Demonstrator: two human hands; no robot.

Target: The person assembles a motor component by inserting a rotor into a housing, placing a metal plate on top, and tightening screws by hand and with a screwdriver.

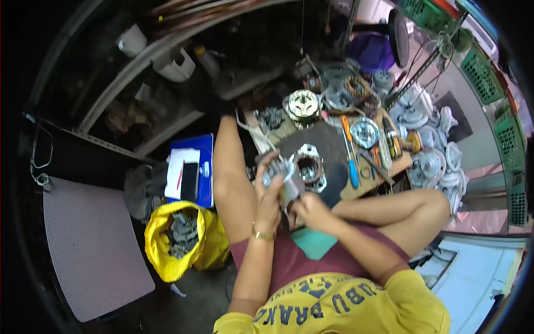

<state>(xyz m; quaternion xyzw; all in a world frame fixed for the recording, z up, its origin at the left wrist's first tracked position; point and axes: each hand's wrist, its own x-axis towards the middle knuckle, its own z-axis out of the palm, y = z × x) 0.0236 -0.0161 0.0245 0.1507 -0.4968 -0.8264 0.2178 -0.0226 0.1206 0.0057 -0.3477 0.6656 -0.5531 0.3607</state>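
Above my lap, my left hand (pixel 268 192) is wrapped round a silvery metal motor part (pixel 276 168), held up off the board. My right hand (pixel 311 211) is closed close beside it and a little smeared by motion. A pale, flat-ended thing (pixel 290 191) sticks out from its fingers toward the metal part; its kind is too blurred to tell. Just beyond my hands, an open motor body (pixel 310 168) with a ring of windings lies on a dark mat (pixel 332 146). A green cloth or sheet (pixel 314 243) is spread on my lap.
Right of the mat lie an orange screwdriver (pixel 347 131), a blue-handled screwdriver (pixel 354 173) and a round metal cover (pixel 364 132). A brass-coloured motor (pixel 303 107) stands at the back. White round parts (pixel 436 161) pile up at right. A yellow bag (pixel 214 239) of metal parts stands at left.
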